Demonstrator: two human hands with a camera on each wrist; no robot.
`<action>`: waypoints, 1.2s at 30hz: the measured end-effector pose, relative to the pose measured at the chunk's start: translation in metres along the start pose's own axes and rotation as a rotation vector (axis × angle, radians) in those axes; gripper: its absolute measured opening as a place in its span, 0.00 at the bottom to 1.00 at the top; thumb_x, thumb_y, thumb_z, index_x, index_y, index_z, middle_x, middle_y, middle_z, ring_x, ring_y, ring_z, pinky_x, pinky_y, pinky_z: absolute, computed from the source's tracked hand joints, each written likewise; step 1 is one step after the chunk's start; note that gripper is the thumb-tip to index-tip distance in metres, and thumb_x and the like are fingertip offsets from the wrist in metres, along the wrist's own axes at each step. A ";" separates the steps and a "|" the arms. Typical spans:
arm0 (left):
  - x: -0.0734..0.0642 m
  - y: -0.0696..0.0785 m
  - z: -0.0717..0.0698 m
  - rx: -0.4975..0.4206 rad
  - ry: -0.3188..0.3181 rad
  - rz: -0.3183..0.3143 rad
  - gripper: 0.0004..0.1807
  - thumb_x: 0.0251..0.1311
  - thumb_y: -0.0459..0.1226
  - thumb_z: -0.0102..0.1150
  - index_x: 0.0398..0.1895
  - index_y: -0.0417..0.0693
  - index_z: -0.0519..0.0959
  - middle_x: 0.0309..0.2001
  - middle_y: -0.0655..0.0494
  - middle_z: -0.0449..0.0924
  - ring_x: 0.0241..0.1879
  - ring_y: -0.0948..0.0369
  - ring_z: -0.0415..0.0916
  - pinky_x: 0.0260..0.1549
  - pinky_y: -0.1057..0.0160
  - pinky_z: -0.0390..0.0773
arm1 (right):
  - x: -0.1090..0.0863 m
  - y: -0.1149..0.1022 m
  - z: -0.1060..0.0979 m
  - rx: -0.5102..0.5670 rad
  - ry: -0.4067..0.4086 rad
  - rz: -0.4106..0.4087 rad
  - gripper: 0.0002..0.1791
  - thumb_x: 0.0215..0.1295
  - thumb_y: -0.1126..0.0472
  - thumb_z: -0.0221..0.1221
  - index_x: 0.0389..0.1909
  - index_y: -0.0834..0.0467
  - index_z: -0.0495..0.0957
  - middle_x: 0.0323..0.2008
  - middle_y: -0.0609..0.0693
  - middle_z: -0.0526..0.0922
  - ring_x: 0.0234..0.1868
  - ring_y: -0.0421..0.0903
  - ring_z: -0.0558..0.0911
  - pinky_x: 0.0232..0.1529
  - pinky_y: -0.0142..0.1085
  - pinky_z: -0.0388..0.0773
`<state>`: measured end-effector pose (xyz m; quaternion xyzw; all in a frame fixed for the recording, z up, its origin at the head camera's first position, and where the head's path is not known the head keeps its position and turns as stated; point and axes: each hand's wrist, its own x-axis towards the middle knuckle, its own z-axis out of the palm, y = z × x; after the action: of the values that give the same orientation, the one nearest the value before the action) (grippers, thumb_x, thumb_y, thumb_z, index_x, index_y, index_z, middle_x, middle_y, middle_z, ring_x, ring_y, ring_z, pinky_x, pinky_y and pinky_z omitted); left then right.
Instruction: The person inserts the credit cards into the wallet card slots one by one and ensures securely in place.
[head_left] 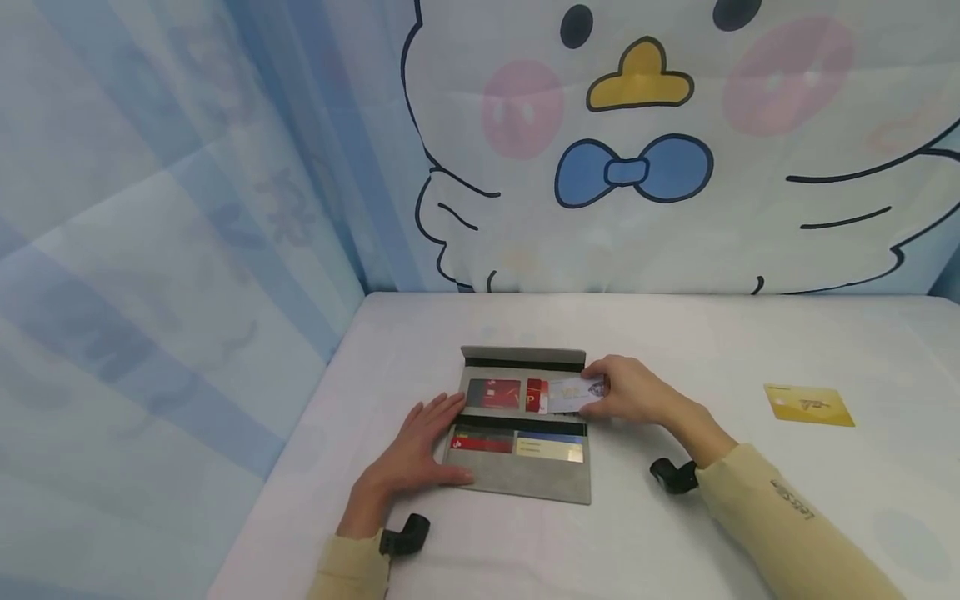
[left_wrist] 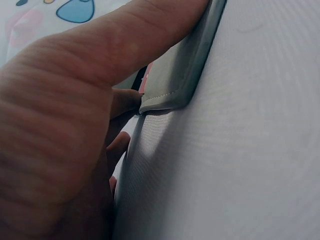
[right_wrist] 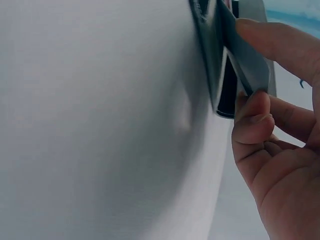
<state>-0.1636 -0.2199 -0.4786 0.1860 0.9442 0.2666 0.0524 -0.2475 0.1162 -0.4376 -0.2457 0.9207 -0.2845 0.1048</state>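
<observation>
A grey card wallet (head_left: 525, 483) lies unfolded on the table, its top edge flap standing up. My left hand (head_left: 408, 458) rests along its left edge with fingers spread, the thumb on the lower panel; in the left wrist view the thumb reaches over the wallet's corner (left_wrist: 167, 95). With thumb and fingers my right hand (head_left: 637, 393) pinches a white card (head_left: 566, 394) by its right end. That card overlaps a red card (head_left: 534, 396) in the upper right pocket. From the right wrist view, the pinched card (right_wrist: 250, 60) is tilted up off the wallet.
A red and grey card (head_left: 495, 393) fills the upper left pocket. Below sit a red card (head_left: 482, 445) and a cream card (head_left: 549, 450) in the lower pockets. A yellow card (head_left: 810, 405) lies alone on the white table (head_left: 675, 550) at right. A printed curtain (head_left: 637, 242) hangs behind.
</observation>
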 end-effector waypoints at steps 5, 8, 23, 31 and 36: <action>-0.001 0.000 -0.001 0.003 0.002 0.001 0.56 0.40 0.61 0.68 0.72 0.53 0.54 0.72 0.61 0.49 0.71 0.60 0.39 0.67 0.55 0.37 | -0.002 0.004 0.003 0.016 0.003 -0.017 0.30 0.48 0.53 0.71 0.48 0.66 0.76 0.39 0.52 0.77 0.36 0.46 0.73 0.39 0.39 0.74; -0.001 0.001 -0.001 -0.009 -0.001 -0.003 0.56 0.40 0.61 0.68 0.72 0.53 0.54 0.72 0.61 0.50 0.71 0.60 0.39 0.67 0.55 0.36 | -0.003 0.003 0.003 -0.003 0.015 -0.033 0.29 0.47 0.53 0.71 0.47 0.66 0.76 0.39 0.52 0.77 0.36 0.46 0.73 0.39 0.39 0.74; -0.001 0.002 -0.001 -0.005 0.000 0.005 0.56 0.40 0.60 0.69 0.72 0.52 0.54 0.72 0.59 0.50 0.71 0.58 0.40 0.67 0.54 0.37 | 0.000 -0.009 0.007 0.007 0.025 0.016 0.30 0.47 0.53 0.71 0.47 0.67 0.75 0.41 0.56 0.78 0.37 0.48 0.74 0.40 0.41 0.77; 0.000 0.000 -0.002 -0.001 -0.007 0.003 0.57 0.39 0.61 0.68 0.72 0.53 0.54 0.72 0.60 0.49 0.71 0.60 0.39 0.67 0.56 0.36 | 0.002 0.003 0.013 0.049 0.021 -0.001 0.31 0.47 0.52 0.71 0.50 0.66 0.75 0.43 0.54 0.78 0.37 0.46 0.74 0.40 0.40 0.75; 0.000 0.000 -0.002 -0.012 -0.008 0.002 0.56 0.40 0.61 0.68 0.72 0.52 0.54 0.72 0.60 0.50 0.71 0.59 0.39 0.67 0.56 0.36 | 0.006 0.006 0.013 0.052 -0.007 -0.020 0.30 0.48 0.52 0.70 0.51 0.63 0.76 0.42 0.52 0.77 0.36 0.46 0.73 0.37 0.37 0.74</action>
<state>-0.1637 -0.2208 -0.4764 0.1876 0.9423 0.2714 0.0571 -0.2503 0.1114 -0.4524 -0.2532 0.9101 -0.3086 0.1116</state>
